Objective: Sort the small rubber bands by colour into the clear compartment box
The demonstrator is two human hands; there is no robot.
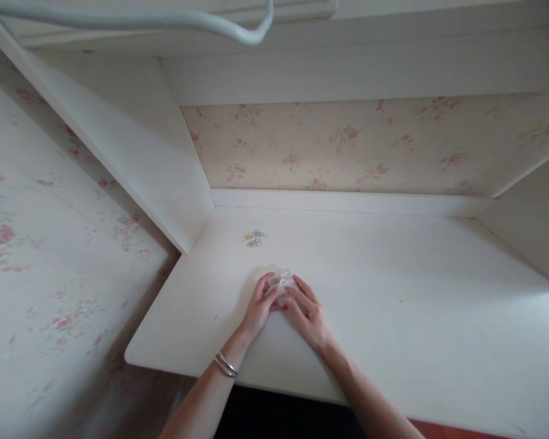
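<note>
Between my two hands, low over the white desktop, is a small clear plastic box (283, 281) with something whitish at its top. My left hand (258, 308) curls around its left side, thumb toward the middle. From the right, my right hand (308, 312) has its fingers bent onto the box's right and near side. What lies inside the box is too small to make out. Beyond my left hand, a little cluster of small rings (255, 238) in yellowish, dark and brownish tones lies on the desk.
The white desk (370, 305) has a side panel (164, 152) at left and a shelf above. A thick white cable (201, 23) hangs at the top. Floral wallpaper (301, 146) covers the back. Silver bangles (226, 364) circle my left wrist.
</note>
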